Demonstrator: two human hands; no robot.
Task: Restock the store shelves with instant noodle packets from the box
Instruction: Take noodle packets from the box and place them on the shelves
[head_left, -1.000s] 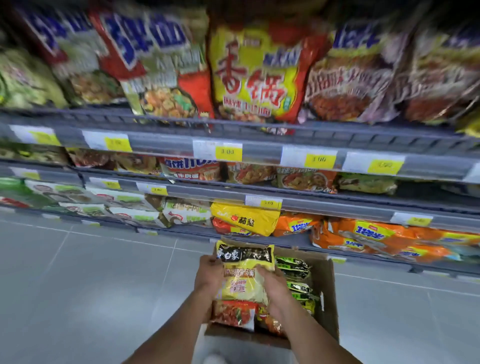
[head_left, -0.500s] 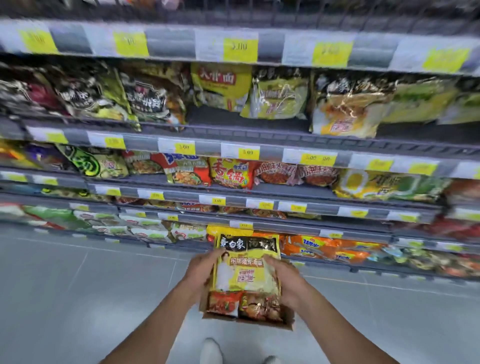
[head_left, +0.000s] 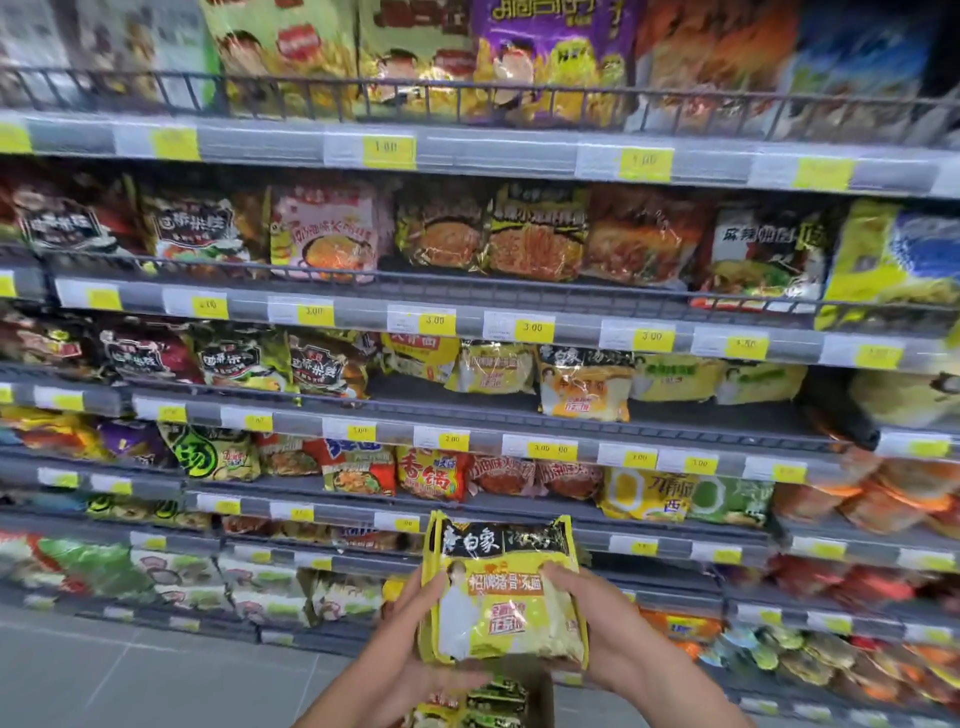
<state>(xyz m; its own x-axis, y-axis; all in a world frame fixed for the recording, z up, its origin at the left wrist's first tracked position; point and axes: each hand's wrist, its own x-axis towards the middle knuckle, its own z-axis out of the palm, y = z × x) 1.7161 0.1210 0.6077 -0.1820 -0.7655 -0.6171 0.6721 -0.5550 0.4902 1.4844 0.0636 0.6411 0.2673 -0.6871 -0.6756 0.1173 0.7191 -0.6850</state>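
A yellow noodle packet (head_left: 503, 592) with a black top band is held upright in front of the lower shelves. My left hand (head_left: 415, 631) grips its left edge and my right hand (head_left: 597, 618) grips its right edge. Below the hands, the box (head_left: 535, 691) shows partly, with green and yellow packets (head_left: 493, 701) in it. On the middle shelf (head_left: 467, 410) stand matching yellow packets (head_left: 584, 384), with a dark gap beside them.
Several grey shelves with yellow price tags run across the view, packed with noodle packets. A wire rail (head_left: 467, 98) fronts the top shelf. Grey tiled floor (head_left: 130, 675) lies at the lower left.
My head has tilted up, so higher shelves have come into view. Both hands have lifted the yellow packet up out of the box and away from it.
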